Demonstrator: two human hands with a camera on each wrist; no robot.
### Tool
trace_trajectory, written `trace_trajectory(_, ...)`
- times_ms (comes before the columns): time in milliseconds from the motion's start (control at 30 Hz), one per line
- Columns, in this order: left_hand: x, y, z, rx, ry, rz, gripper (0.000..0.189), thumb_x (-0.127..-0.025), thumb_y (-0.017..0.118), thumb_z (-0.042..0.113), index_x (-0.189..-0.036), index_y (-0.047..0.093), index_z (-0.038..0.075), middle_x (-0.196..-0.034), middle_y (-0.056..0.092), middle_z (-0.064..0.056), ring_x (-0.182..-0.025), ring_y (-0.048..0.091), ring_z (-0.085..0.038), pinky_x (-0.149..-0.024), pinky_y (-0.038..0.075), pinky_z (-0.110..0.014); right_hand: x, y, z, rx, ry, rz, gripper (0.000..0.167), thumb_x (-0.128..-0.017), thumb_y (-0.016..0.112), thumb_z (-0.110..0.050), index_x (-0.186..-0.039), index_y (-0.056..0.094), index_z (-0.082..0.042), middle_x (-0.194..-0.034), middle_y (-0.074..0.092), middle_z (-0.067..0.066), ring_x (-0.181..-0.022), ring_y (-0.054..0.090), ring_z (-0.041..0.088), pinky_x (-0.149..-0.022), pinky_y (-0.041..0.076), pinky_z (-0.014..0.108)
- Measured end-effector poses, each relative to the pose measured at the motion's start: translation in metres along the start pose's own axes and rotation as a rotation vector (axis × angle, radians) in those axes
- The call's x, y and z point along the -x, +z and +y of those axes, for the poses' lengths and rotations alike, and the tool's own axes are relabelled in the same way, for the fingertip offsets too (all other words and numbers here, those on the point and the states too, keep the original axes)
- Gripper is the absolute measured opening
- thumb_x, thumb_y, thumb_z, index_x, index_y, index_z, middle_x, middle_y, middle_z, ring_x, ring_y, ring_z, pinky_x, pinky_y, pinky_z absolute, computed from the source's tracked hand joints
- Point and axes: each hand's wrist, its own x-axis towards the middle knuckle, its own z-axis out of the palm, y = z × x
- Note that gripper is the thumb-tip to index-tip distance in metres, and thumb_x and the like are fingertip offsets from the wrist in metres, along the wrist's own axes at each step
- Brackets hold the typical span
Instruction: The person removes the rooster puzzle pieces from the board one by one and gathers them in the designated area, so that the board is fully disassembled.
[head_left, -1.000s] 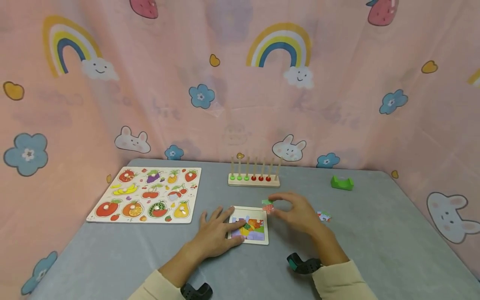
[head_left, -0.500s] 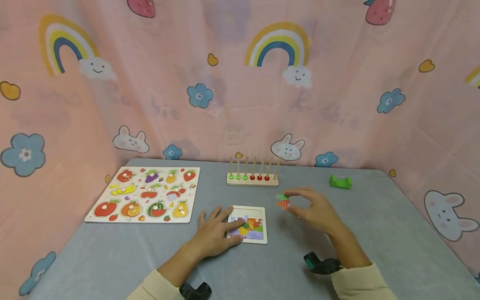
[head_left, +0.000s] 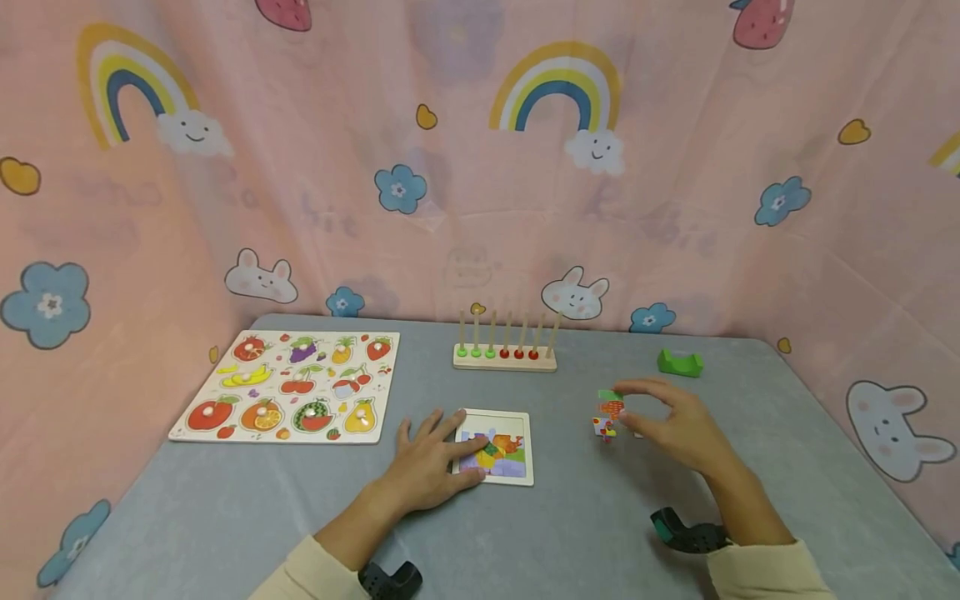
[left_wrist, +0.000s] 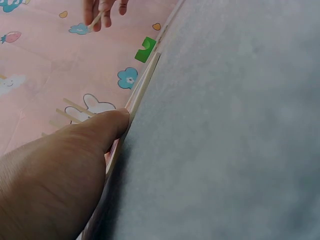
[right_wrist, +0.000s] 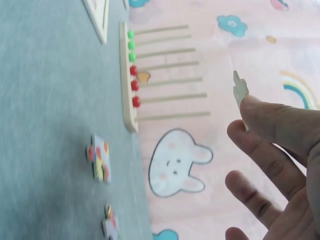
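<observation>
My left hand (head_left: 423, 467) rests on a small wooden jigsaw board (head_left: 530, 450), fingers spread, fingertips over its partly filled picture. In the left wrist view the thumb (left_wrist: 117, 120) lies along the board's edge. Off to the right, my right hand (head_left: 682, 425) pinches a green-and-red jigsaw piece (head_left: 611, 407) between thumb and forefinger. The right wrist view has this piece (right_wrist: 240, 91) edge-on, held above the table. Below it lie loose jigsaw pieces: one printed in colour (right_wrist: 101, 159) and another (right_wrist: 110, 225) nearer the frame's lower edge.
A fruit peg puzzle board (head_left: 285, 433) lies at the left. Toward the back stands a wooden peg rack (head_left: 505, 363) with green and red beads. A green notched block (head_left: 680, 364) sits at the back right. Patterned pink cloth (head_left: 465, 225) hangs behind the table.
My right hand has moved rightward, away from the jigsaw board, carrying the pinched piece over toward the loose pieces. The left hand has stayed on the board.
</observation>
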Motion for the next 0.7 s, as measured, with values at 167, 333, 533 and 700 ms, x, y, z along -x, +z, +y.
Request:
trace_trajectory(167,0.0,0.0,-0.001,0.004,0.002,0.001,0.05,-0.088,0.061,0.055,-0.133,0.061,0.033,-0.15,0.038,-0.007,-0.138,0.025,-0.04,-0.098,0.007,-0.073,0.006,-0.008,0.014,0.016,-0.018,0.028,0.035,-0.085,0.076,-0.02,-0.118,0.068,-0.009,-0.12,0.064,0.01,-0.116,0.05,0.031,-0.092,0.033,0.066)
trace_trajectory(333,0.0,0.0,-0.001,0.008,0.0,0.003,0.05,-0.087,0.062,0.054,-0.133,0.061,0.032,-0.15,0.038,-0.007,-0.138,0.026,-0.04,-0.098,0.007,-0.073,0.012,-0.016,0.029,0.036,-0.017,0.044,0.035,-0.085,0.076,-0.019,-0.118,0.068,-0.011,-0.12,0.064,0.01,-0.114,0.049,0.021,-0.089,0.034,0.065)
trace_trajectory(533,0.0,-0.001,-0.001,0.011,-0.003,0.004,0.05,-0.087,0.062,0.054,-0.132,0.061,0.032,-0.15,0.038,-0.008,-0.138,0.026,-0.04,-0.098,0.007,-0.073,0.019,-0.023,0.044,0.034,-0.028,0.051,0.036,-0.084,0.076,-0.016,-0.118,0.068,-0.01,-0.12,0.063,0.01,-0.112,0.043,-0.002,-0.085,0.035,0.06)
trace_trajectory(700,0.0,-0.001,-0.001,0.016,-0.003,-0.001,0.051,-0.087,0.062,0.054,-0.133,0.061,0.032,-0.15,0.038,-0.008,-0.138,0.025,-0.04,-0.098,0.007,-0.072,0.023,-0.028,0.054,0.03,-0.01,0.046,0.036,-0.086,0.075,-0.016,-0.12,0.067,-0.009,-0.122,0.062,0.013,-0.112,0.042,-0.004,-0.084,0.034,0.058)
